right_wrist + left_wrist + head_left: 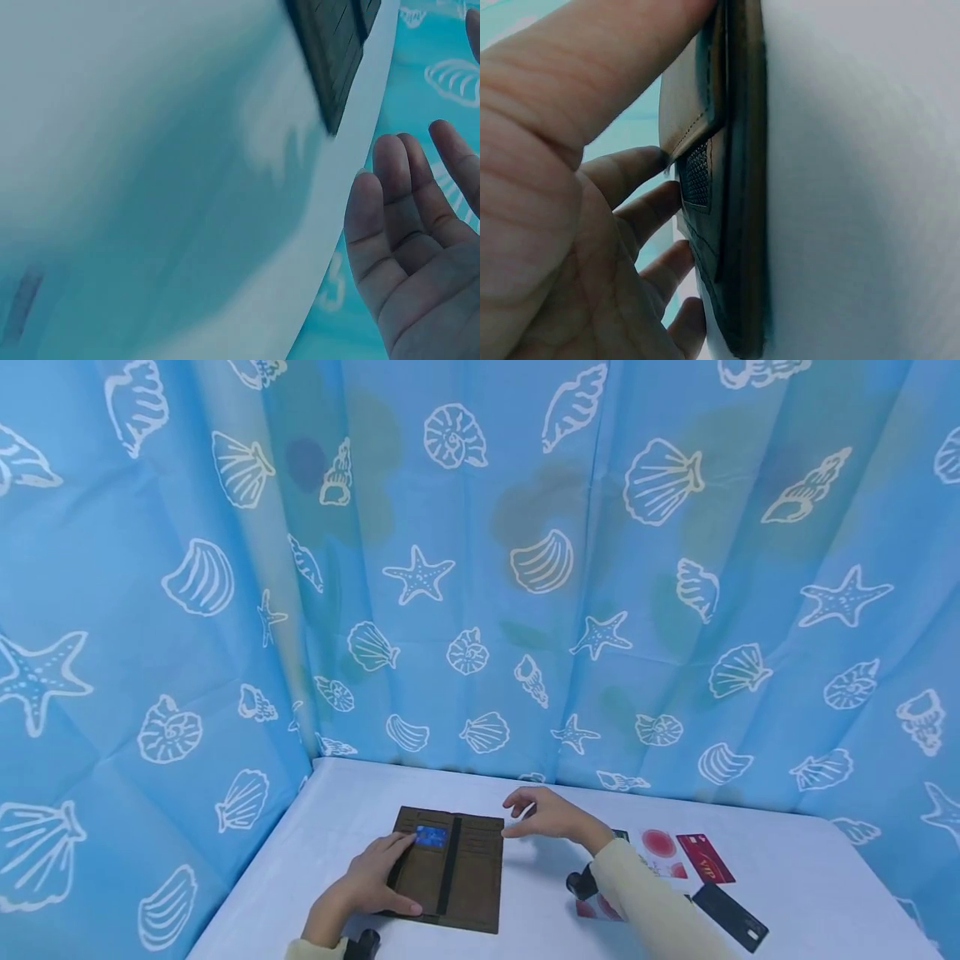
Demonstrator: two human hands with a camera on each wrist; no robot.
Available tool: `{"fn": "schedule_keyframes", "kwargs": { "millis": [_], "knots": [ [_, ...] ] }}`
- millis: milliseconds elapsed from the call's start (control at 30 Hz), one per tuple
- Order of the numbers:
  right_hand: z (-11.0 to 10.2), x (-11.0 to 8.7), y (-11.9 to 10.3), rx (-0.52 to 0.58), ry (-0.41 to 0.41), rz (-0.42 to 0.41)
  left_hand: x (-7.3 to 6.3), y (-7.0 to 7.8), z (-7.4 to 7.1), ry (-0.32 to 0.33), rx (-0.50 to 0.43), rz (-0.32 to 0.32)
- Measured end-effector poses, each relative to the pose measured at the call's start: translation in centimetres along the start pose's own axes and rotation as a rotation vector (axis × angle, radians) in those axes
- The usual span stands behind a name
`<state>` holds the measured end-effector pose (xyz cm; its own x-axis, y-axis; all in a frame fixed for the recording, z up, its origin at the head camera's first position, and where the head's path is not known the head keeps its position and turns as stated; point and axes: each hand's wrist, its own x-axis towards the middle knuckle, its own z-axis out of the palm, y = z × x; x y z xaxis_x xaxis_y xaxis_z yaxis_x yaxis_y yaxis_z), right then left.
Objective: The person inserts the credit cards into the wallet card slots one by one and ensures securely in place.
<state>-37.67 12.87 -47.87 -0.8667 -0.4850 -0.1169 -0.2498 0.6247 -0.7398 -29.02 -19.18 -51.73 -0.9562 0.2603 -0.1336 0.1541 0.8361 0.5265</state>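
Observation:
A brown wallet lies unfolded on the white table, with a dark band down its middle. A small blue card shows in its upper left part. My left hand rests on the wallet's left side, thumb over the lower part and fingers along the edge. In the left wrist view, the fingertips touch a raised brown flap and the edge below it. My right hand hovers beside the upper right corner of the wallet, fingers loosely bent and nothing in them.
Right of the wallet lie a red VIP card, a black card and a white card with red circles. The right sleeve partly covers other cards. A blue seashell curtain hangs behind the table.

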Motion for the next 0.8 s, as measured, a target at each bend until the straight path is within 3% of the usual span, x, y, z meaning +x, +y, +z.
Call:
{"fn": "schedule_keyframes", "kwargs": {
  "millis": [333, 800],
  "knots": [
    [-2.9, -2.9, 2.8, -0.028, 0.054, 0.048, -0.3, -0.1, -0.6, 0.017, 0.004, -0.021],
    [-4.8, -6.7, 7.3, -0.061, 0.149, 0.164, -0.5, 0.9, -0.1, 0.000, 0.000, -0.022]
  ]
}}
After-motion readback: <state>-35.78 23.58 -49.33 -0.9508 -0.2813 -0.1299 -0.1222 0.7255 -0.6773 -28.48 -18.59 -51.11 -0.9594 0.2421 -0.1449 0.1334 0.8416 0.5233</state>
